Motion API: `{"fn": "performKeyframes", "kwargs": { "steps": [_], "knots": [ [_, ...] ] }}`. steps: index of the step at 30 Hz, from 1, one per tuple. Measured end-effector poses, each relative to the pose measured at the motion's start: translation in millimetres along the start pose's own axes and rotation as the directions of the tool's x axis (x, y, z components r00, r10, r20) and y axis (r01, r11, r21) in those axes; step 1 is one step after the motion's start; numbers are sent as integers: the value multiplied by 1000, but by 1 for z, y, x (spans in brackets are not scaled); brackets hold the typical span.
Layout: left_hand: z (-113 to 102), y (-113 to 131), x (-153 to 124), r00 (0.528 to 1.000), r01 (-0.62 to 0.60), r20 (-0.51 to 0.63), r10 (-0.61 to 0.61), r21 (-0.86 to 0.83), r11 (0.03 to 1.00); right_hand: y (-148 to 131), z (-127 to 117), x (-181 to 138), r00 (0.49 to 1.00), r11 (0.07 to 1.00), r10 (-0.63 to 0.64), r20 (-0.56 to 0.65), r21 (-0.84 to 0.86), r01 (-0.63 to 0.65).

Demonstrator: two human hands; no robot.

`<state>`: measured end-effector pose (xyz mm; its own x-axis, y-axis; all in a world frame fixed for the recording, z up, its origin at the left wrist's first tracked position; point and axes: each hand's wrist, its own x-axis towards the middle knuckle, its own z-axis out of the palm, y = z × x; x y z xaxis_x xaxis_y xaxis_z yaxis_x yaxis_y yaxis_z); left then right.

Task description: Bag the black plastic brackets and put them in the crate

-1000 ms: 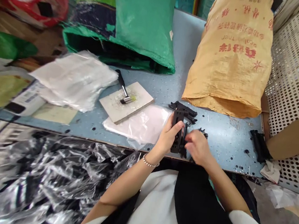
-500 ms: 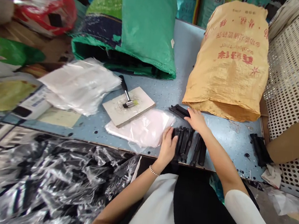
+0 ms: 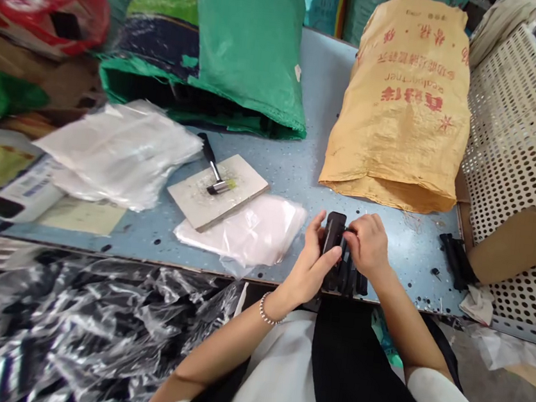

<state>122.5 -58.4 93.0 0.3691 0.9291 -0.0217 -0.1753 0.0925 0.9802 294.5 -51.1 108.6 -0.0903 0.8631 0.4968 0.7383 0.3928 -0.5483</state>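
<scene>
My left hand [image 3: 309, 267] is wrapped round a long black plastic part [image 3: 335, 227], thumb along its near face, and holds it raised over the table's front edge. My right hand [image 3: 368, 243] is closed, its thumb and forefinger pinching at that part's right side; the exact spot is hidden by the fingers. Below both hands, several similar black plastic parts [image 3: 350, 276] lie side by side, partly covered. Left of my left hand is a stack of clear plastic bags [image 3: 279, 228], with a pale board [image 3: 245, 182] resting on it. A black-handled brush [image 3: 212, 159] lies on the board.
A green woven sack [image 3: 251, 44] and a yellow woven sack [image 3: 397, 125] lie behind. More clear bags [image 3: 124, 146] are at left. At right stand a perforated crate [image 3: 523, 120] and another black part [image 3: 457, 261]. Bagged black items [image 3: 112, 332] fill the space below left.
A black part left the far spot by the yellow sack and is now up between my hands. My left hand came off the row to hold it; my right hand drew nearer to me.
</scene>
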Motion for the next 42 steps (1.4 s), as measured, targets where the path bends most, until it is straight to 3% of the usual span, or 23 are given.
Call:
{"fn": "performKeyframes", "kwargs": {
  "steps": [2,5,7,8,10,12,13,15,17,18,20,21,23,25,27,29,31,33,35,39,42],
  "knots": [
    [3,-4,-8,997,-64,-36,70,159,985,3,7,4,998,995,44,44,84,-47],
    [0,-13,-12,988,-90,-82,132,392,916,0,22,0,944,869,260,205,377,-321],
    [-5,-13,-10,990,-78,-79,118,391,917,-3,27,-4,882,768,327,340,448,-457],
    [-9,-11,-9,993,-60,-75,90,334,941,-4,26,-5,877,782,312,365,426,-456],
    [-17,-2,-6,999,22,-52,-14,156,987,-3,18,-1,927,917,188,323,282,-284],
    [-25,11,-3,989,150,6,-150,-8,989,-1,3,9,957,998,-50,284,38,41],
    [-29,18,-2,973,227,53,-225,-53,972,1,-5,15,934,976,-177,309,-69,207],
    [-37,32,2,918,375,163,-360,-72,924,4,-20,30,840,877,-357,410,-162,452],
    [-41,40,6,851,482,261,-456,-44,875,4,-31,42,745,821,-441,500,-111,561],
    [-41,42,6,826,510,295,-480,-26,860,4,-33,45,721,826,-451,526,-60,560],
    [-39,41,4,814,506,324,-483,15,862,-1,-31,44,742,895,-397,540,50,443],
    [-36,39,1,837,463,304,-455,49,885,-5,-28,40,784,943,-324,529,114,313],
    [-30,31,-8,933,274,194,-304,166,947,-14,-19,27,857,972,-119,501,235,-2],
    [-25,24,-18,994,24,92,-57,328,944,-24,-12,13,851,908,39,524,337,-249],
    [-24,20,-24,993,-115,71,95,403,908,-28,-10,5,819,862,92,566,367,-350],
    [-25,21,-25,994,-82,88,57,316,945,-26,-14,7,846,899,98,524,318,-301],
    [-26,25,-23,990,52,120,-70,146,988,-20,-20,13,906,971,54,419,191,-146],
    [-24,27,-20,973,163,163,-164,16,986,-15,-22,18,924,993,-5,383,114,-42],
    [-21,27,-19,979,153,135,-154,13,988,-14,-20,18,914,982,21,405,162,-95],
    [-20,23,-20,1000,-14,-15,17,188,982,-21,-12,9,878,925,127,462,263,-273],
    [-24,22,-18,995,78,56,-82,73,994,-16,-13,12,884,975,53,465,166,-146]
  ]
}}
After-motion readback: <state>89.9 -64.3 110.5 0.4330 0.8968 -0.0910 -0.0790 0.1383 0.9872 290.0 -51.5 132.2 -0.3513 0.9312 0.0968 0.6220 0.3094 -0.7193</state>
